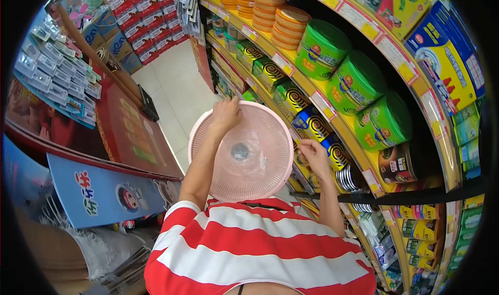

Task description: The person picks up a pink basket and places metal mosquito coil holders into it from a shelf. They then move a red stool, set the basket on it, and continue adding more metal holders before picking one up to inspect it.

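Observation:
A round, pale pink plastic basket [260, 165] with a ribbed wall sits in front of my striped shirt, its open side facing me. Something clear, like thin plastic film, lies inside it. My left hand [227, 114] is closed on the basket's upper left rim. Just right of the basket is my right hand [313, 153], its fingers pinched together near the shelf edge; what they hold, if anything, is too small to name. Coil-patterned boxes [312, 123] stand on the shelf beside that hand.
Green tubs [356, 82] and stacked orange-rimmed round items [289, 27] fill the upper right shelf. A dark bar [436, 196] crosses the right side. At left are hanging packets [52, 69] and a blue panel [104, 191]. Red-and-white cartons [148, 22] stand beyond the tiled floor [169, 82].

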